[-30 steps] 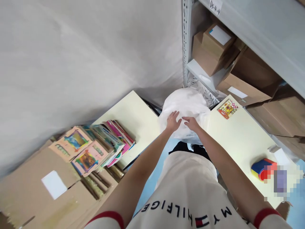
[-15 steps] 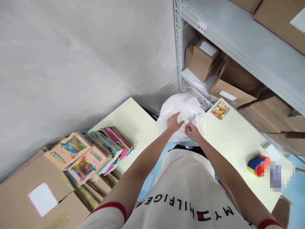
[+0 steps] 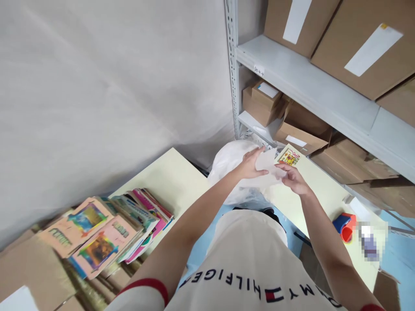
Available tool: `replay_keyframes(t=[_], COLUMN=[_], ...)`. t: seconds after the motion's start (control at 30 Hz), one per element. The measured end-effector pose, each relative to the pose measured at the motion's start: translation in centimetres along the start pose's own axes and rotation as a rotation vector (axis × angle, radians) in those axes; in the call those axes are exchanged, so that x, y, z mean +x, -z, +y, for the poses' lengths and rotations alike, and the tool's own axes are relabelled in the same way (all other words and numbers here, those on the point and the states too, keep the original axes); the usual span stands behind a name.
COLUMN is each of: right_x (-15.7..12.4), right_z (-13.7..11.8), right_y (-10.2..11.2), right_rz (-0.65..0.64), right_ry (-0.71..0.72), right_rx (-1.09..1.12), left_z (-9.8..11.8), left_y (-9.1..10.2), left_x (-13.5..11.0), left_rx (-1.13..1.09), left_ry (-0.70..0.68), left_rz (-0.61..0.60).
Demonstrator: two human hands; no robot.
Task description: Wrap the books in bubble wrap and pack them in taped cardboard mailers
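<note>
Between my two hands is a thin white sheet (image 3: pixel 266 160); I cannot tell whether it is paper or plastic. My left hand (image 3: pixel 252 165) grips its left side, thumb stretched along the lower edge. With bent fingers my right hand (image 3: pixel 293 178) pinches the right end. Below and to the left of them, a bulky white plastic bag (image 3: pixel 223 162) stands in the gap between two pale tables. A small picture booklet (image 3: pixel 289 156) lies on the right-hand table (image 3: pixel 319 194), just beyond my right hand.
Picture books (image 3: pixel 97 255) lie piled over cardboard boxes (image 3: pixel 35 259) at the left, beside the left table (image 3: pixel 175 177). A red and blue holder (image 3: pixel 344 226) stands on the right table. Metal shelving (image 3: pixel 301 77) with several cartons rises behind, next to a grey wall (image 3: pixel 113 77).
My hands have come up from the white bag and moved right, now holding the white sheet between them. The view has tilted up, showing more of the upper shelf.
</note>
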State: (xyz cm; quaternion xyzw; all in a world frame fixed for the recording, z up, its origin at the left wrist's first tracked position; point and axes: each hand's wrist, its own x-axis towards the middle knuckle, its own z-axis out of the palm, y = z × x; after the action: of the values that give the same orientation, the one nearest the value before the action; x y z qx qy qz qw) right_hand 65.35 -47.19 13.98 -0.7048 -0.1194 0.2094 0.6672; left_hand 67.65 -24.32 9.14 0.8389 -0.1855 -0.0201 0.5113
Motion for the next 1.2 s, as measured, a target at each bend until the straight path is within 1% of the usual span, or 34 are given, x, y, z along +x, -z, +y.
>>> replay_keyframes(t=[0.07, 0.13, 0.23, 0.3, 0.37, 0.4, 0.47, 0.53, 0.57, 0.63, 0.73, 0.83, 0.9, 0.97, 1.03, 1.13, 1.2], right_x=[-0.6, -1.4, -2.5, -3.2, -4.0, -4.5, -5.7, -7.3, -8.3, -10.2, -13.3, -16.0, -17.5, -18.8, -19.9, -21.5, -22.3], right_z=[-1.6, -2.9, -4.2, -4.4, -4.3, -4.1, -3.5, -2.7, -2.2, -0.9, 1.6, 4.7, 7.1, 9.5, 11.8, 14.7, 16.3], right_y=[1.1, 2.0, 2.9, 3.5, 4.3, 4.7, 5.7, 6.7, 7.2, 8.1, 9.0, 9.2, 9.1, 9.0, 9.0, 9.4, 9.8], right_rz=[0.041, 0.151, 0.363, 0.514, 0.67, 0.743, 0.87, 0.966, 1.009, 1.104, 1.192, 1.182, 1.187, 1.208, 1.219, 1.221, 1.221], right_ry=[0.023, 0.043, 0.026, 0.009, 0.042, 0.072, 0.12, 0.116, 0.097, 0.052, -0.059, -0.262, -0.383, -0.473, -0.553, -0.649, -0.695], right_rx=[-0.005, 0.028, 0.004, -0.038, -0.014, 0.024, 0.12, 0.206, 0.243, 0.305, 0.331, 0.264, 0.219, 0.2, 0.18, 0.143, 0.136], left_z=[1.0, 1.7, 3.0, 4.1, 5.0, 5.2, 5.1, 4.4, 4.0, 3.3, 3.0, 3.5, 3.8, 3.9, 3.4, 2.1, 1.3], left_y=[0.5, 0.9, 1.1, 1.2, 1.2, 1.2, 1.1, 0.7, 0.4, -0.5, -2.7, -5.6, -7.9, -10.5, -13.3, -17.2, -19.5], left_x=[1.8, 3.2, 4.9, 6.2, 7.5, 8.1, 9.1, 9.9, 10.3, 10.9, 11.7, 12.2, 12.2, 11.9, 11.3, 10.3, 9.8], left_rx=[-0.164, -0.274, -0.272, -0.237, -0.219, -0.217, -0.209, -0.184, -0.162, -0.097, 0.069, 0.268, 0.39, 0.484, 0.537, 0.573, 0.59], left_ry=[0.028, 0.057, 0.066, 0.046, 0.015, 0.003, 0.008, 0.05, 0.071, 0.091, 0.061, -0.006, -0.054, -0.08, -0.079, -0.044, -0.007], left_rz=[-0.179, -0.291, -0.345, -0.319, -0.295, -0.321, -0.449, -0.587, -0.628, -0.639, -0.561, -0.477, -0.449, -0.45, -0.465, -0.48, -0.481])
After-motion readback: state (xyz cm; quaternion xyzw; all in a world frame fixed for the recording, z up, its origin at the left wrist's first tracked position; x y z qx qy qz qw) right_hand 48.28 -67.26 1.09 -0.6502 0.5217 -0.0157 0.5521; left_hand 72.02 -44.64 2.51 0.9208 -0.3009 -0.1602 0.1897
